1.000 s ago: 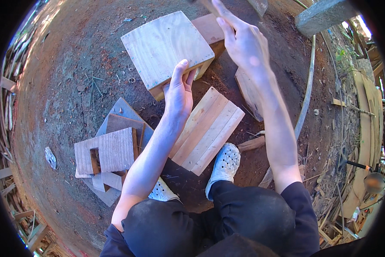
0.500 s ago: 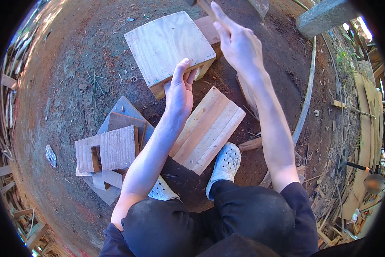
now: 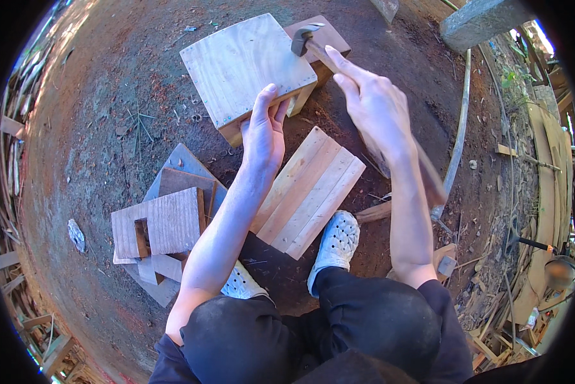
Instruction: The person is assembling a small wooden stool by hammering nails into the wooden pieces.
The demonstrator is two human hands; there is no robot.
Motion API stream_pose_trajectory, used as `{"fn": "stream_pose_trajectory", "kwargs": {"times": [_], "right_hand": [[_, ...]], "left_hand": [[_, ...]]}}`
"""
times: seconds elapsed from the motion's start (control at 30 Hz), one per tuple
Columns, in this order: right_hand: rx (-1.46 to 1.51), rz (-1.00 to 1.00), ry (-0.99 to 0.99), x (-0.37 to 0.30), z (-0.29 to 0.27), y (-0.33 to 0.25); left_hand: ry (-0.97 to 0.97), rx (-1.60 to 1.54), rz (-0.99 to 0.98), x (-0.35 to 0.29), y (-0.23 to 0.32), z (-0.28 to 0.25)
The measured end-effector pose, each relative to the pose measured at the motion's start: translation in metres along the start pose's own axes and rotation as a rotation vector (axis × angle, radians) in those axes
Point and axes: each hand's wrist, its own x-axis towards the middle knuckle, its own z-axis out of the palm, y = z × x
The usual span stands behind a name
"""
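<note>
My right hand (image 3: pixel 380 109) grips a claw hammer (image 3: pixel 303 38) by its wooden handle, the index finger stretched along it. The hammer's metal head is over the right edge of a wooden box (image 3: pixel 246 67); I cannot tell whether it touches. With the thumb on top and the fingers beneath, my left hand (image 3: pixel 263 134) holds the box's near edge. The pale top panel has small nail heads along its edges. Beneath and behind the box's right side is a brown wooden block (image 3: pixel 326 38), partly hidden.
A panel of joined wooden strips (image 3: pixel 308 192) lies before my right shoe (image 3: pixel 335 243). At left, a wooden piece with a notch (image 3: pixel 175 221) rests on stacked boards (image 3: pixel 180 163). A concrete post (image 3: pixel 486 24) stands far right. Scrap boards (image 3: pixel 543 192) line the right side.
The hammer has come down, its head now in full view by the box's right edge. My right hand has moved slightly lower and right; the box has shifted slightly left.
</note>
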Motion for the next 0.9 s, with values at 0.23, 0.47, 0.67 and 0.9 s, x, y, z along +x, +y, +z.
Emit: {"fn": "stream_pose_trajectory", "kwargs": {"times": [0.23,0.47,0.67,0.9], "right_hand": [[0.028,0.0,0.013,-0.02,0.005,-0.003],[0.74,0.335,-0.142,-0.07,0.013,0.009],[0.463,0.209,-0.421,-0.149,0.067,0.046],[-0.139,0.112,-0.385,-0.18,0.101,0.044]], "left_hand": [[0.027,0.016,0.027,-0.002,0.002,0.003],[-0.013,-0.099,0.036,0.017,0.054,-0.017],[0.092,-0.145,0.189,0.0,0.092,-0.02],[0.025,-0.054,0.259,-0.027,0.126,0.002]]}}
